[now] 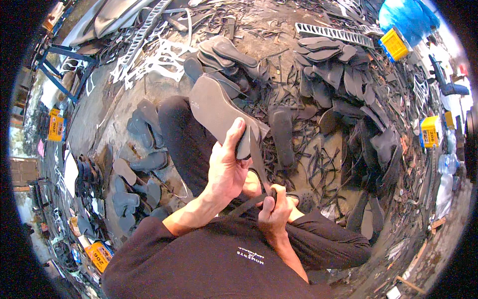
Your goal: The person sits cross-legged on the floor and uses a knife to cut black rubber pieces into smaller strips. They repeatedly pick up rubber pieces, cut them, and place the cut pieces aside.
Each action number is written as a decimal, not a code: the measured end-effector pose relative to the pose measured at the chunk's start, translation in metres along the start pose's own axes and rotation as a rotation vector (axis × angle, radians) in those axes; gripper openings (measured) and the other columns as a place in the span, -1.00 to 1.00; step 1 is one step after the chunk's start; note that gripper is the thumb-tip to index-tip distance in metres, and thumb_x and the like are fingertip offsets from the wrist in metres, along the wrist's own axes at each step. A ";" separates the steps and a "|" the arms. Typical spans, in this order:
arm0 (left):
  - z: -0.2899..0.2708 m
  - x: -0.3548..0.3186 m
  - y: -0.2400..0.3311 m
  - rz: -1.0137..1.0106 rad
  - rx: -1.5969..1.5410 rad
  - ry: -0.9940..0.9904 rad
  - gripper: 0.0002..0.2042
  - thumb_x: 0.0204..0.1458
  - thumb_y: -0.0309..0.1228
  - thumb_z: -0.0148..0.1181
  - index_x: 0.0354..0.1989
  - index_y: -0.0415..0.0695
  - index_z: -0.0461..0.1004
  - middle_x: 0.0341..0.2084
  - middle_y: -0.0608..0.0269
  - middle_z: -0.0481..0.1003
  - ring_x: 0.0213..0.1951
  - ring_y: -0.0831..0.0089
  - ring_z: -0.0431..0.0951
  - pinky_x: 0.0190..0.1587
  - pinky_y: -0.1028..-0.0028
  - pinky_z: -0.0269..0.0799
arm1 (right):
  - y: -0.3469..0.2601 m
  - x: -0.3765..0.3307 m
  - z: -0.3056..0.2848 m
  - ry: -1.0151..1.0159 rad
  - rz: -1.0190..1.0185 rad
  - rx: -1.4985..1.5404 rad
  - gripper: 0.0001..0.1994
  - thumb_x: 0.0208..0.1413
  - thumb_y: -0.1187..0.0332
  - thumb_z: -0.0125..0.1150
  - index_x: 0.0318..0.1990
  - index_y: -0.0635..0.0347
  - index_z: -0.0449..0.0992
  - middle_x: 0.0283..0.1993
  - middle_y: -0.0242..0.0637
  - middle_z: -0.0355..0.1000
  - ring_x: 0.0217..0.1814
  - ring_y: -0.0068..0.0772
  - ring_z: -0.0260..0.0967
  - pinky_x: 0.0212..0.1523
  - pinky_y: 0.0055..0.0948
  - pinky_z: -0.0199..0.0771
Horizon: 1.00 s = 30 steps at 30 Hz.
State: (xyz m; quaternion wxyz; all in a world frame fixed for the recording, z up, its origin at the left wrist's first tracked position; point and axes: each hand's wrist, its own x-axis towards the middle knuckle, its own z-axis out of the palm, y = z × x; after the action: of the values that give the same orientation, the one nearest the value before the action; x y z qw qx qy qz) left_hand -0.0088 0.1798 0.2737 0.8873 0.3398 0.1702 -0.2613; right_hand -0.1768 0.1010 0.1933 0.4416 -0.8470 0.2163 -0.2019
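Note:
My left hand [226, 167] grips a grey-brown rubber sandal sole [215, 110] by its near end and holds it up over my knee, its long flat face toward me. My right hand [274, 209] is closed on a dark rubber strap [258, 167] that runs from the sole's near edge down into my fist. Both hands sit close together in front of my chest. The strap's lower end is hidden in my right fist.
Piles of dark soles [343, 74] lie ahead and to the right, more soles [142, 124] at left. Loose straps [318, 164] litter the ground. Yellow boxes [394, 44] stand at the right, white cut-out sheets [159, 57] at upper left, a blue frame [64, 65] beyond.

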 end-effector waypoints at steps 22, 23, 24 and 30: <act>-0.079 -0.036 0.010 -0.109 0.287 0.038 -0.63 0.26 -0.14 0.37 0.09 -0.12 0.59 -0.01 0.29 0.67 0.01 0.41 0.66 0.10 0.25 0.59 | -0.052 0.100 0.000 -0.622 0.224 0.103 -0.50 0.51 -0.11 -0.04 -0.09 0.21 0.52 -0.38 0.25 0.53 -0.22 0.44 0.53 -0.24 0.19 0.46; -0.081 -0.036 0.011 -0.115 0.274 0.028 -0.63 0.26 -0.14 0.37 0.09 -0.12 0.58 -0.02 0.29 0.67 0.00 0.41 0.66 0.10 0.24 0.59 | -0.052 0.105 0.007 -0.598 0.205 0.132 -0.49 0.50 -0.15 -0.04 -0.07 0.17 0.52 -0.38 0.27 0.51 -0.22 0.47 0.51 -0.26 0.24 0.44; -0.084 -0.036 0.011 -0.120 0.261 0.019 -0.63 0.26 -0.15 0.38 0.09 -0.12 0.58 -0.02 0.29 0.67 0.00 0.41 0.66 0.09 0.24 0.60 | -0.046 0.108 0.020 -0.558 0.170 0.140 -0.49 0.50 -0.16 -0.05 -0.05 0.15 0.52 -0.38 0.27 0.51 -0.21 0.48 0.51 -0.26 0.24 0.44; -0.050 -0.048 0.014 -0.196 0.240 -0.170 -0.56 0.17 -0.11 0.44 0.06 -0.17 0.57 -0.05 0.22 0.66 0.00 0.37 0.66 0.07 0.25 0.59 | -0.006 0.151 0.087 -0.129 0.029 0.082 -0.45 0.47 -0.26 -0.08 -0.12 0.08 0.51 -0.48 0.06 0.53 -0.37 0.29 0.55 -0.36 0.12 0.45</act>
State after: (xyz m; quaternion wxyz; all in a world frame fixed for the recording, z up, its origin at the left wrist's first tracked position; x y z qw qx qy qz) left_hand -0.0453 0.2401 0.2683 0.8219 0.4016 0.0944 -0.3928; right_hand -0.0052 0.0792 0.1748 0.4918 -0.8362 0.1914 -0.1492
